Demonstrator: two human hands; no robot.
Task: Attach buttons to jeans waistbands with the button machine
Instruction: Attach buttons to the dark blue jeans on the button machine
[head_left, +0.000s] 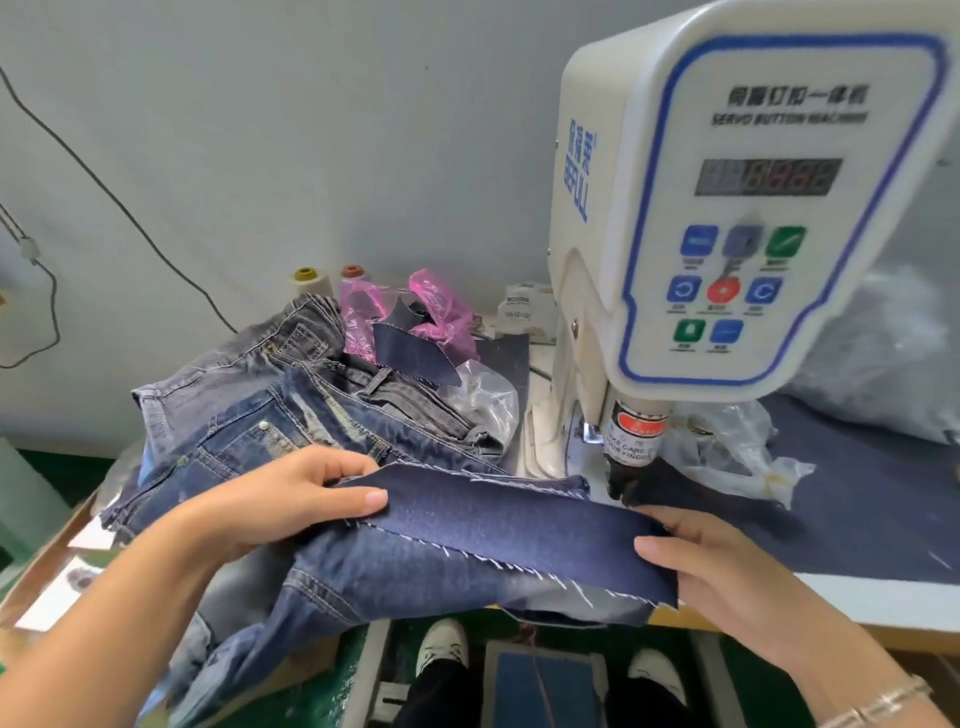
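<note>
Two hands hold a dark denim strip (498, 525) just before the button machine's punch head (631, 441): left hand (280, 499) pinches its left end, right hand (727, 566) grips its right. No button shows on it; pressing seemingly remains. Jeans pile (291, 405) waits behind.

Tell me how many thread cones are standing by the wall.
2: a yellow-topped thread cone behind the jeans pile, and a red-topped thread cone just right of it behind the pink bag. More may be hidden.
</note>
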